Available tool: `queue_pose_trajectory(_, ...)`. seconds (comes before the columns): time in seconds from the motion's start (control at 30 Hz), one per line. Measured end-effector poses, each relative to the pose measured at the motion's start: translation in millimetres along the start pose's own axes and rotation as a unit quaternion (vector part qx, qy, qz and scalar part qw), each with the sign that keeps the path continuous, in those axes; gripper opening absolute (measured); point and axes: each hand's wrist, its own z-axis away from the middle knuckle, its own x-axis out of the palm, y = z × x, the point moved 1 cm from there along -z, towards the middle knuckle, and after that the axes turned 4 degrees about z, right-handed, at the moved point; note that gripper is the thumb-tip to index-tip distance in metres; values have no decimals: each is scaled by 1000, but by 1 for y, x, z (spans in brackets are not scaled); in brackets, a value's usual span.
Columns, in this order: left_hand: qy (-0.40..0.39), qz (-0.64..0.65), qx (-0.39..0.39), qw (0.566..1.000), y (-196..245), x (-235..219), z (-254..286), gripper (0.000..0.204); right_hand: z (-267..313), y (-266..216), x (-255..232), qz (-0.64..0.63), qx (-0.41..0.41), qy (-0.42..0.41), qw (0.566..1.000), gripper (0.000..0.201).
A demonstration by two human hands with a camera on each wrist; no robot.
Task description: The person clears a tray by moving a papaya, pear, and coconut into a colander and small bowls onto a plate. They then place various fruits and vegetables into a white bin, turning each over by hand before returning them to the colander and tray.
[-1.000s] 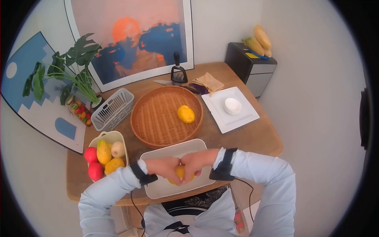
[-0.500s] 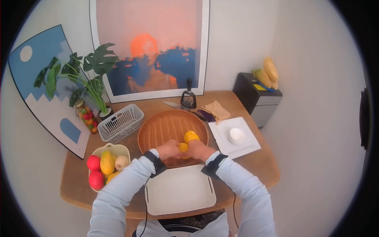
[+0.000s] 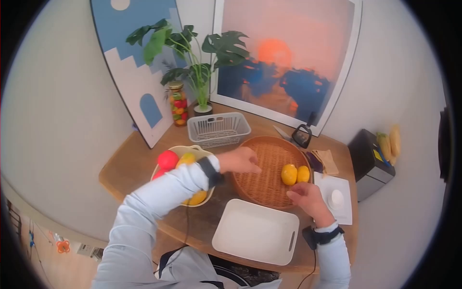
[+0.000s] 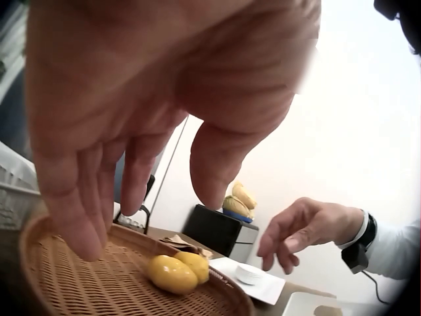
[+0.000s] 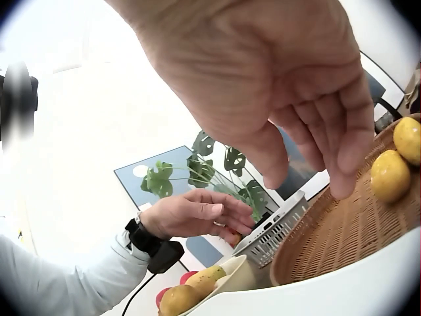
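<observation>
Two yellow fruits, perhaps mangoes, lie side by side at the right of a round wicker tray (image 3: 262, 166). One yellow fruit (image 3: 289, 174) is a little larger in view than the other yellow fruit (image 3: 303, 174). My left hand (image 3: 239, 160) hovers over the tray's left part, its fingers loosely extended and nothing in them, as the left wrist view confirms. Near the tray's front right rim is my right hand (image 3: 310, 200), empty, fingers relaxed and slightly bent, just in front of the fruits. A white rectangular tray (image 3: 255, 231) stands in front of the wicker one.
A cream basket (image 5: 240, 276) of red and yellow fruit stands at left, partly behind my left sleeve. Behind it are a grey plastic basket (image 3: 219, 130), a jar (image 3: 178, 106) and a potted plant (image 3: 203, 91). At right, a white plate (image 3: 346, 188) bears a small white bowl (image 3: 336, 199).
Both hands carried a yellow fruit from the white tray to the wicker tray and let it go beside the first. The hands have since parted, and the head view has turned left.
</observation>
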Motion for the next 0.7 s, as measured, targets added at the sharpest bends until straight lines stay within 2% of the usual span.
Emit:
queue_pose_trajectory(0.1, 24, -76, -69, 994, -25, -50, 50, 52, 26, -32, 3, -14, -32, -21, 999, 25)
queue_pose_trajectory(0.13, 105, -110, -31, 988, -59, -56, 65, 44, 33, -39, 6, -12, -48, -40, 998, 26)
queue_pose_trajectory(0.17, 92, -171, -30, 981, -79, -72, 78, 46, 40, -45, 10, -9, -64, -58, 996, 27)
queue_pose_trajectory(0.23, 103, -191, -124, 968, -78, -87, 112, 48, 51, -58, 22, 28, -96, -95, 990, 30)
queue_pose_trajectory(0.27, 94, -195, -129, 968, -71, -88, 125, 48, 55, -62, 28, 32, -105, -112, 988, 31)
queue_pose_trajectory(0.33, 75, -201, -139, 967, -58, -79, 150, 49, 63, -66, 41, 37, -122, -148, 981, 32)
queue_pose_trajectory(0.43, 39, -147, -21, 988, -54, -42, 173, 53, 63, -66, 60, 63, -171, -180, 967, 35)
queue_pose_trajectory(0.53, -5, -205, -3, 979, -44, -11, 182, 69, 64, -65, 72, 75, -207, -185, 958, 36)
queue_pose_trajectory(0.57, 3, -218, 13, 976, -46, -3, 184, 75, 64, -64, 74, 77, -213, -186, 956, 37)
queue_pose_trajectory(0.7, 29, -203, 9, 979, -41, -1, 182, 73, 71, -54, 74, 88, -199, -183, 959, 37)
